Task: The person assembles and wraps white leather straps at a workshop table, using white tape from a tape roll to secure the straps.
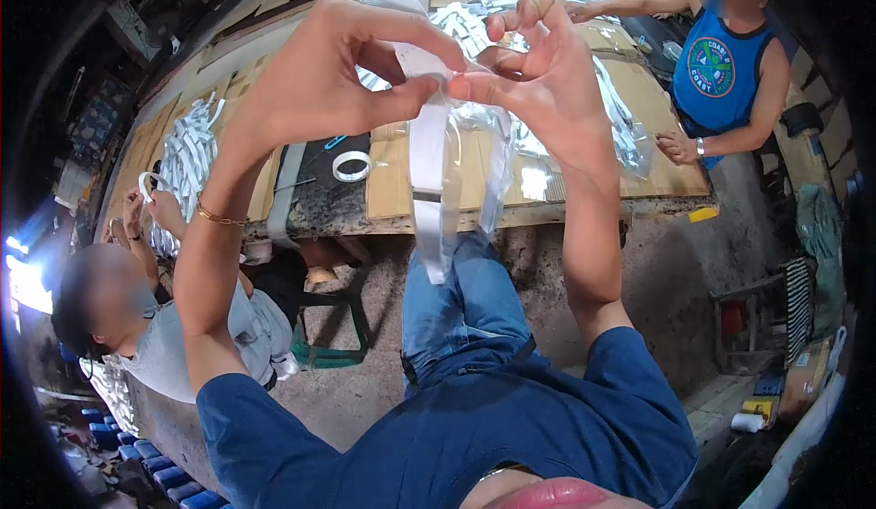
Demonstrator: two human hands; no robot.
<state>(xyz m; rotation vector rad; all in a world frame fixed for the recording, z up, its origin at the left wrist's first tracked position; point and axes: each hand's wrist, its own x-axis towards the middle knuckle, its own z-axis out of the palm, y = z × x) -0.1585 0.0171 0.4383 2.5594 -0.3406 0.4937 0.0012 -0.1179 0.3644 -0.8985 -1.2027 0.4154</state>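
Note:
A white fabric strap [427,153] with a dark band near its lower part hangs in front of me, with clear plastic along its right side. My left hand [342,71] pinches its upper part between thumb and index finger. My right hand [534,80] meets it there, the thumb tip at the strap's edge and the other fingers curled above. What exactly lies between the right fingertips is partly hidden. A second length of strap in clear plastic [497,176] dangles to the right, below the right hand.
A cardboard-covered table [392,194] stands ahead, bearing a tape roll [350,167], a blue cutter [336,143] and piles of white straps [190,148]. One person in grey [201,326] works at left; another in a blue top [716,71] stands at right. A green stool [333,331] is below.

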